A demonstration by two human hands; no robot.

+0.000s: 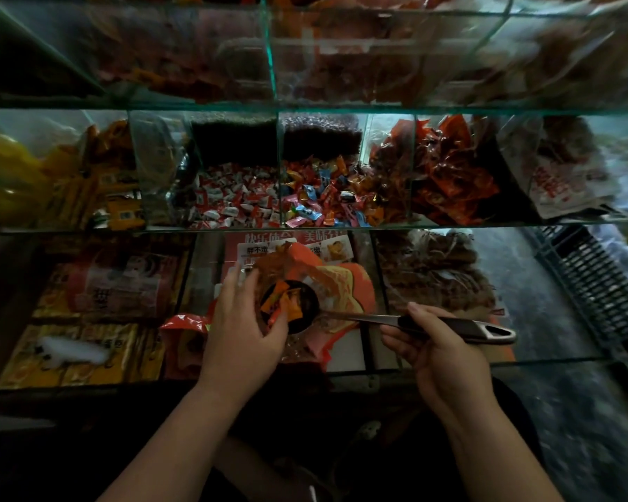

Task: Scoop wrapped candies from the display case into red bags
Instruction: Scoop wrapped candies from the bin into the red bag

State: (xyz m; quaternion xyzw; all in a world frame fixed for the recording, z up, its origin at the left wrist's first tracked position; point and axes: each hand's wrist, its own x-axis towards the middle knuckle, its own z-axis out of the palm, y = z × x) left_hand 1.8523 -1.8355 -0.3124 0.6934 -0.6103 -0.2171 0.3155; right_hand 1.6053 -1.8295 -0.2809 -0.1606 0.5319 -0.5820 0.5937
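The right hand (439, 342) grips the scoop (359, 317), orange candies (281, 302) heaped in it above the red bag (345, 284). The left hand (243, 320) curls at the rim, whether holding bag or candy I can't tell. A quick tip could spill some past the bag's mouth.

Orange-wrapped candies (281, 302) are pictured in a dark scoop (298, 309) with a black-and-silver handle, against a red-orange bag (341, 280). Red-and-white sweets (232, 201) and pink, blue and orange wrappers (327, 201) are shown behind green-edged glass (269, 56). Yellow packets (98, 190) are seen left.
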